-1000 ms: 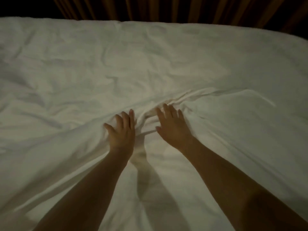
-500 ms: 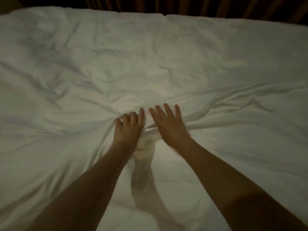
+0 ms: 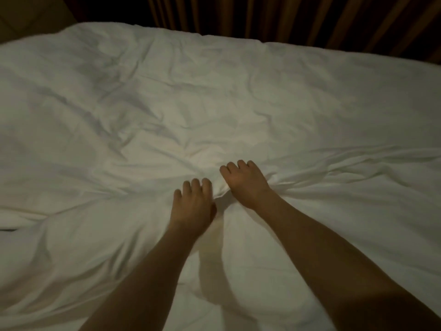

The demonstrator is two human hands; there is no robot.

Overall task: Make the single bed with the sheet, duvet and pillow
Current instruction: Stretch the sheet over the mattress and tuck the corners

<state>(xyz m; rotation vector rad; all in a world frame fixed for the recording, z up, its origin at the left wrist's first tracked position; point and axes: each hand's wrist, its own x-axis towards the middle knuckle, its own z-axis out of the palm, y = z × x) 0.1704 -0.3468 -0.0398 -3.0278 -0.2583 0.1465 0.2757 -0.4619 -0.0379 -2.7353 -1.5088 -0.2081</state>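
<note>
Your left hand (image 3: 193, 206) and right hand (image 3: 245, 182) sit side by side near the middle of the white duvet (image 3: 214, 96), fingers curled and bunching the fabric into a ridge between them. The duvet covers the bed on every side of your hands. Its far edge runs along the dark curtain (image 3: 286, 17), with wrinkled cloth between.

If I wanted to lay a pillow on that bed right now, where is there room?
The widest free stretch of the white cover runs along the far edge by the dark curtain. The left side is bare too, though creased. It is crowded in the near middle, where the left hand and right hand bunch the cloth into folds.
</note>
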